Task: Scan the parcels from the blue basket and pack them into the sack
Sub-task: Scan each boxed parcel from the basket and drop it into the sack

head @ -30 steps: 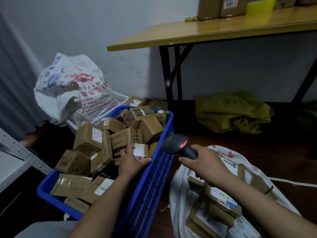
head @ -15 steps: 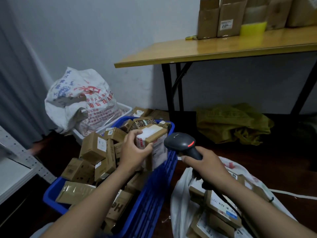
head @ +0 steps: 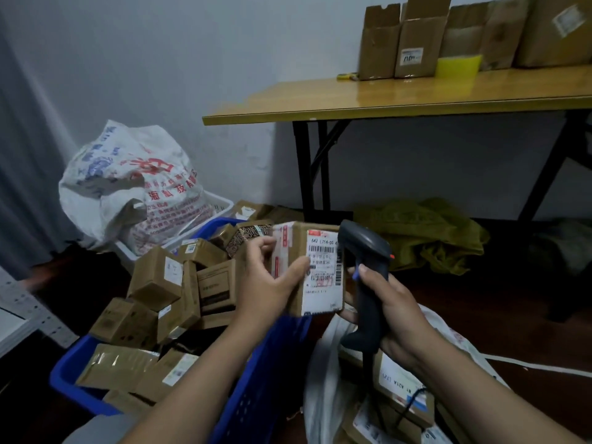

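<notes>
My left hand (head: 269, 280) grips a brown cardboard parcel (head: 320, 267) with a white barcode label, held up above the right rim of the blue basket (head: 256, 389). My right hand (head: 390, 312) grips a dark handheld scanner (head: 365, 251) right beside the parcel's label. The basket at lower left is piled with several brown boxes (head: 153, 280). The white sack (head: 323, 392) lies open at lower right under my right arm, with labelled parcels (head: 403, 389) inside.
A full printed white sack (head: 134, 184) sits in a white crate behind the basket. A yellow-topped table (head: 384, 97) with black legs carries several cardboard boxes. A crumpled olive bag (head: 423, 235) lies under it. A grey shelf edge (head: 19, 302) is at left.
My left hand has lifted a parcel out of the basket and turned its label toward me. My right hand has raised the scanner up beside it.
</notes>
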